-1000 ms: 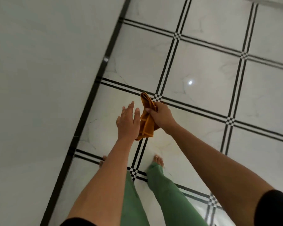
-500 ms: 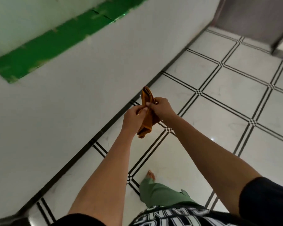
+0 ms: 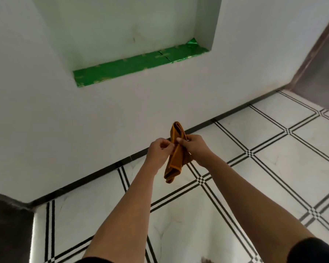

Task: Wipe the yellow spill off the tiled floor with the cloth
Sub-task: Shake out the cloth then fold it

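The folded orange cloth [image 3: 176,156] hangs in the air between both hands, above the tiled floor [image 3: 264,168]. Fingers [image 3: 179,139] of the right hand [image 3: 195,149] pinch its upper part; curled fingers [image 3: 168,147] of the left hand [image 3: 159,153] pinch its left edge.

Home hallway: tiled floor [image 3: 273,141], wall niche [image 3: 133,40].

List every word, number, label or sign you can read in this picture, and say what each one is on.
There are none to read: no writing shows on the cloth, the white wall, the green strip or the tiled floor.
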